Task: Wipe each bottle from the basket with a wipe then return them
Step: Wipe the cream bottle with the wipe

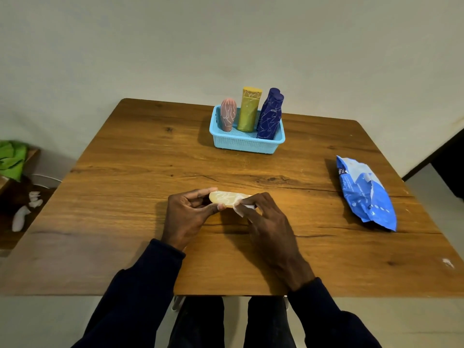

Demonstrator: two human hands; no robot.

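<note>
A pale orange bottle (227, 197) with white scribbles lies sideways above the table's middle. My left hand (190, 212) grips its left end between thumb and fingers. My right hand (263, 214) pinches a white wipe (241, 208) against the bottle's right end, hiding that end. At the back stands a light blue basket (244, 143) holding a pink bottle (228, 114), a yellow bottle (249, 109) and two dark blue bottles (270, 114), all upright with white scribbles.
A blue wipes pack (365, 194) lies on the right side of the wooden table (125, 209). Off the table at the left are a green cloth (12, 159) and white crumpled bits (23, 212) on the floor.
</note>
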